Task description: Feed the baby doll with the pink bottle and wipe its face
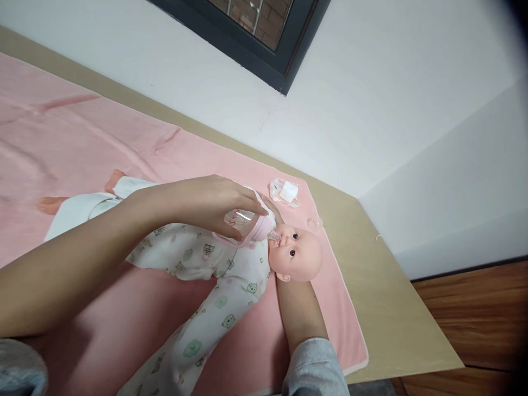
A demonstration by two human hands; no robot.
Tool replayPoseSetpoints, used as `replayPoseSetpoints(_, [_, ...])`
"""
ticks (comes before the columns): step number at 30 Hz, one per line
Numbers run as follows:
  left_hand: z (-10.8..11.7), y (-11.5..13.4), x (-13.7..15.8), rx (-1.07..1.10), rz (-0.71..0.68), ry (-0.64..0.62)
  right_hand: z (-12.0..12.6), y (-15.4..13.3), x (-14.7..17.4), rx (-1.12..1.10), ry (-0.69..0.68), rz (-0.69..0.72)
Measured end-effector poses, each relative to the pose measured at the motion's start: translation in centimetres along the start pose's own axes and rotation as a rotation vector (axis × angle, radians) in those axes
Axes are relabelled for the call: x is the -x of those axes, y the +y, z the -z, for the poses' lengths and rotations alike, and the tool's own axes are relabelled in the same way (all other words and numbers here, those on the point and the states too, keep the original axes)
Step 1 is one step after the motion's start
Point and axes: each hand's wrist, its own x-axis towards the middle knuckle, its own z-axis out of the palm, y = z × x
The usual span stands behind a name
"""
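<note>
A bottle [247,223] is held to a doll's [231,264] mouth on a pink blanket [124,148].

The bottle is clasped by the left hand [210,203] and tilted so its teat meets the lips; the head is propped from beneath by the right hand [293,300], whose grip is hidden. A cap [284,192] lies nearby.

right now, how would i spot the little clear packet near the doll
Find the pink blanket over the table, then the doll at its far corner. Just past the doll's head, toward the wall, lies the clear packet, the only loose item there, with a white piece inside.
</note>
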Motion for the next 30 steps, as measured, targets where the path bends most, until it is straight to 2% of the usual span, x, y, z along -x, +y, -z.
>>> replayPoseSetpoints(5, [0.1,0.0,0.0,0.003,-0.003,-0.005,0.2,0.6,0.3,0.025,-0.071,0.127])
replayPoseSetpoints(8, [0.1,0.0,0.0,-0.002,-0.012,-0.002,0.1,0.4,0.2,0.029,-0.036,0.065])
replayPoseSetpoints(11, [0.0,-0.1,0.0,0.004,-0.012,-0.001,0.1,0.2,0.1,0.084,-0.015,0.086])
replayPoseSetpoints(14, [-0.1,-0.2,0.0,0.018,-0.008,0.001,0.4,0.1,-0.2,0.107,-0.075,0.135])
replayPoseSetpoints(19, [-0.1,-0.1,0.0,0.023,-0.007,-0.005,0.3,0.0,-0.2,0.136,-0.127,0.045])
replayPoseSetpoints(27, [-0.3,-0.3,0.0,-0.008,-0.039,0.026,-0.1,0.4,0.6,0.082,-0.131,0.13])
replayPoseSetpoints(30, [-0.2,0.0,0.0,-0.018,-0.041,0.032,-0.3,0.2,1.0,0.082,-0.015,0.102])
